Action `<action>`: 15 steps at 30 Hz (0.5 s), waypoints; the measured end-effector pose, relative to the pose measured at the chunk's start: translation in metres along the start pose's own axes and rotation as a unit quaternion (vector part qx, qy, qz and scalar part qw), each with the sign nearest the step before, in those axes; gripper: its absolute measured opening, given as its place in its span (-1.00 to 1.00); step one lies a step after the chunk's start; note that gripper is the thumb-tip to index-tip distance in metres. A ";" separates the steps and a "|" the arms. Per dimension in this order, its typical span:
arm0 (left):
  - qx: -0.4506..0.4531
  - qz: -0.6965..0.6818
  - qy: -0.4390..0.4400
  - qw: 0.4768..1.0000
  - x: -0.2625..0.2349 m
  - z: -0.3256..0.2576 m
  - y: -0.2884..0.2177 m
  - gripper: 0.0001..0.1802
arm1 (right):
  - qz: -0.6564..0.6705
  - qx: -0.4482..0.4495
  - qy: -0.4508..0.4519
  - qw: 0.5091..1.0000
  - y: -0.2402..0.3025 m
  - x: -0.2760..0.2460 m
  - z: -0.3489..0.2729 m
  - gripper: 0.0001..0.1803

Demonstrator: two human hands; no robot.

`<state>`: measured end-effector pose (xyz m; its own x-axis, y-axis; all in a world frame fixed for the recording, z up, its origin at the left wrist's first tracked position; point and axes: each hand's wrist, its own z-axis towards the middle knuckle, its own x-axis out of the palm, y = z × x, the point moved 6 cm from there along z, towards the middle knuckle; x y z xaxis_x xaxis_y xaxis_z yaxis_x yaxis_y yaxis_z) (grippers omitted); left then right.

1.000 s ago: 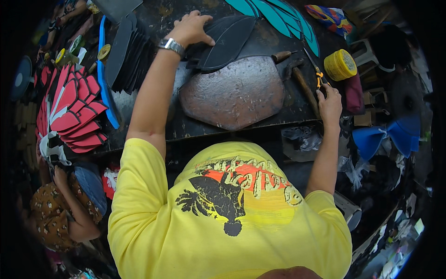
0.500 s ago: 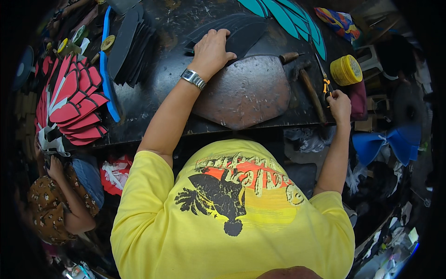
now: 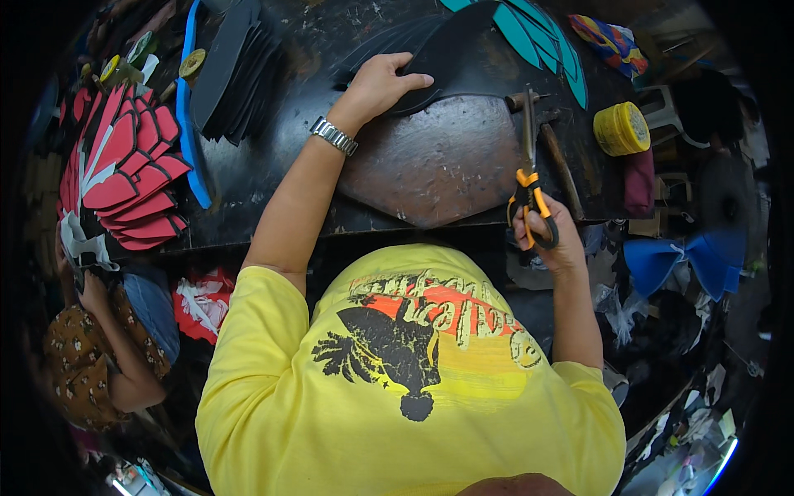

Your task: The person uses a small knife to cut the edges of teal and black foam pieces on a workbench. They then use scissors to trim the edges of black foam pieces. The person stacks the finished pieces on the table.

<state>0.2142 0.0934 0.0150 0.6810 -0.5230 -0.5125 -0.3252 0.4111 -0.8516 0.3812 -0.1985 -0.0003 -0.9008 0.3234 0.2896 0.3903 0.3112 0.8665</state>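
My left hand (image 3: 376, 89), with a metal watch at the wrist, grips a thin black leaf-shaped sheet (image 3: 453, 48) between fingers and thumb. The sheet's far end rises toward the upper right, over a fanned pile of similar black sheets (image 3: 382, 45). Just nearer than the hand lies a worn brown board (image 3: 438, 161) with angled edges. My right hand (image 3: 556, 236) is closed round the orange and black handles of a pair of scissors (image 3: 529, 136). Their blades point away from me above the board's right edge and look closed.
Right of the board lie a hammer (image 3: 562, 169), a wooden-handled tool (image 3: 521, 101) and a yellow tub (image 3: 622, 130). Teal pieces (image 3: 529, 33) lie at the back. Black stacked pieces (image 3: 231, 74), a blue strip (image 3: 192, 157) and red pieces (image 3: 136, 178) are leftward, near another person's arm (image 3: 124, 355).
My right hand has picked the scissors up off the table's right side and brought them left, beside the board. Under my left hand, one black sheet has been lifted and turned.
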 end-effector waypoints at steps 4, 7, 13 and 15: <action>-0.013 -0.041 -0.003 0.999 0.004 -0.002 0.000 -0.40 | 0.013 0.036 0.042 0.998 -0.013 0.019 -0.003 -0.61; -0.046 -0.189 0.080 0.978 0.007 -0.006 -0.003 -0.42 | 0.020 0.060 0.060 0.996 -0.020 0.023 -0.005 -0.60; -0.054 -0.383 0.145 0.911 0.017 -0.031 -0.025 -0.67 | -0.007 0.072 0.082 0.994 -0.026 0.027 -0.013 -0.53; -0.053 -0.374 0.153 0.913 0.025 -0.046 -0.030 -0.63 | -0.035 0.084 0.081 0.993 -0.028 0.027 -0.016 -0.52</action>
<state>0.2105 0.0335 0.0233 0.5285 -0.8191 0.2230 0.0825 -0.2119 -0.9738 0.3425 -0.2130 -0.0098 -0.9400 0.1530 0.3051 0.3406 0.4771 0.8102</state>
